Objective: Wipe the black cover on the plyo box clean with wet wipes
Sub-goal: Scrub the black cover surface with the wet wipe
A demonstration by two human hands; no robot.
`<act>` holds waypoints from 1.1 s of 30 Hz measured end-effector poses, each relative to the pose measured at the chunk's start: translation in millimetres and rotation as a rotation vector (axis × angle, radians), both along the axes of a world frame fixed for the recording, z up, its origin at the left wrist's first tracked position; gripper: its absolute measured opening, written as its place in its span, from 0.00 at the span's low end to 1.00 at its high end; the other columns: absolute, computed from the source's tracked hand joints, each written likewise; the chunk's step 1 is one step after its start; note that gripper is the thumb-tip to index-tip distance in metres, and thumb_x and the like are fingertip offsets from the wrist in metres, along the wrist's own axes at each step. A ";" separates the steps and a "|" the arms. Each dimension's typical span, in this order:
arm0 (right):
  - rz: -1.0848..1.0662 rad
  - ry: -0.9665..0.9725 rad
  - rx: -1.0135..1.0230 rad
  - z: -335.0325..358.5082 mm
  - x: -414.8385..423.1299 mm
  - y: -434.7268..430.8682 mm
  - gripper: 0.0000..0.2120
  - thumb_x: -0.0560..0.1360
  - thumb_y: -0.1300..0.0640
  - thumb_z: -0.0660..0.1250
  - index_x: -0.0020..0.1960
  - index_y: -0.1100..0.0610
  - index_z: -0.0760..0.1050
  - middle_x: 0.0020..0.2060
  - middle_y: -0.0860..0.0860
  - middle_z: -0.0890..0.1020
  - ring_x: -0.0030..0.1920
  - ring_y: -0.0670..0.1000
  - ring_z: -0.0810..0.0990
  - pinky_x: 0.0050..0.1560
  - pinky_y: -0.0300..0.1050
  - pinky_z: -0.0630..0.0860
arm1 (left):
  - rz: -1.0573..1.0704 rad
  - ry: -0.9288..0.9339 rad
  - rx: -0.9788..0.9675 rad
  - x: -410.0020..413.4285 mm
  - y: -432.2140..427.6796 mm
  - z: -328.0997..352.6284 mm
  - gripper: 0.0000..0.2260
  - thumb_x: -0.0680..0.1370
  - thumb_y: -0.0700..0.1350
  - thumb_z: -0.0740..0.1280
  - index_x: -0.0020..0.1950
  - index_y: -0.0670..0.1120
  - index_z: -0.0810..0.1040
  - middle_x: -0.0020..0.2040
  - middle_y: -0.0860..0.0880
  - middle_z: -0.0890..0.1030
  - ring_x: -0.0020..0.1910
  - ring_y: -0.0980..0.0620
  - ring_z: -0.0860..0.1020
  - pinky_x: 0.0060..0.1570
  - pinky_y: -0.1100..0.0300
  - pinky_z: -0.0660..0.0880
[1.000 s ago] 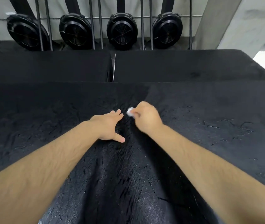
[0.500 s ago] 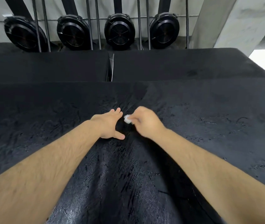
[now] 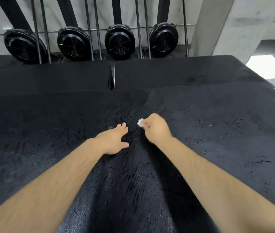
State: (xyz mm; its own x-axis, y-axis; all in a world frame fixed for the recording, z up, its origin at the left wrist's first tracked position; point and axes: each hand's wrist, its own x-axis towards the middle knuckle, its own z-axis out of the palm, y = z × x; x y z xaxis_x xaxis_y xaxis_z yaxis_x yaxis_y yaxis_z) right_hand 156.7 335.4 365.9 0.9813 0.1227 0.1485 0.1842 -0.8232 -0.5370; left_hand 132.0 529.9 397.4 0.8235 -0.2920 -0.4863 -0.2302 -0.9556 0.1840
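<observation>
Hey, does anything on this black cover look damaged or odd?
The black cover looks cracked and flaky across much of its top, clearest beyond the right hand, which pinches a small wadded wipe. A darker, wet-looking strip runs between the arms. The left hand rests flat beside it.

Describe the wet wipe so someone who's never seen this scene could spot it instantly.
Start at the wide black cover filling the foreground, then find the right hand near its middle. The wet wipe is the small white wad pinched in that hand; the left hand beside it holds nothing.
</observation>
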 end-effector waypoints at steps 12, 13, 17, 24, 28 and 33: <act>0.141 0.114 -0.041 3.8 -43.7 20.5 0.10 0.80 0.57 0.65 0.55 0.56 0.84 0.46 0.52 0.81 0.48 0.55 0.81 0.48 0.44 0.75 | 0.040 0.025 -0.119 -38.9 9.7 11.8 0.35 0.82 0.53 0.65 0.82 0.52 0.49 0.81 0.58 0.45 0.80 0.58 0.48 0.75 0.61 0.50; 0.252 0.089 -0.012 -1.1 -62.1 23.3 0.09 0.80 0.58 0.66 0.55 0.55 0.85 0.45 0.52 0.80 0.46 0.54 0.80 0.48 0.45 0.75 | 0.044 0.022 -0.126 -39.6 9.2 10.5 0.35 0.82 0.52 0.66 0.82 0.52 0.49 0.81 0.58 0.45 0.80 0.58 0.48 0.75 0.62 0.50; 0.064 0.105 0.010 4.7 -41.8 -10.9 0.11 0.80 0.58 0.66 0.57 0.52 0.85 0.49 0.50 0.82 0.52 0.52 0.81 0.55 0.44 0.76 | 0.054 0.033 -0.156 -40.4 7.9 5.0 0.34 0.82 0.51 0.66 0.82 0.53 0.50 0.81 0.59 0.46 0.80 0.59 0.47 0.76 0.61 0.50; 0.316 0.064 -0.038 -9.3 -116.9 33.4 0.10 0.79 0.57 0.64 0.49 0.52 0.84 0.44 0.52 0.77 0.45 0.56 0.77 0.45 0.46 0.74 | 0.053 0.060 -0.161 -41.4 10.2 4.7 0.37 0.81 0.52 0.67 0.82 0.53 0.48 0.81 0.58 0.44 0.80 0.57 0.47 0.76 0.60 0.49; -0.056 0.095 -0.030 5.5 -67.3 -15.0 0.11 0.80 0.57 0.64 0.48 0.44 0.84 0.47 0.49 0.79 0.53 0.56 0.81 0.51 0.45 0.75 | 0.034 0.085 -0.136 -41.6 12.1 10.3 0.36 0.82 0.50 0.66 0.82 0.53 0.46 0.81 0.59 0.42 0.80 0.58 0.46 0.76 0.61 0.48; 0.177 -0.030 -0.100 -9.1 -122.1 25.1 0.14 0.80 0.54 0.59 0.54 0.50 0.84 0.43 0.52 0.74 0.45 0.59 0.78 0.44 0.46 0.74 | 0.033 0.049 -0.054 -56.9 1.1 10.7 0.33 0.85 0.48 0.60 0.82 0.51 0.41 0.81 0.55 0.38 0.81 0.47 0.43 0.78 0.53 0.48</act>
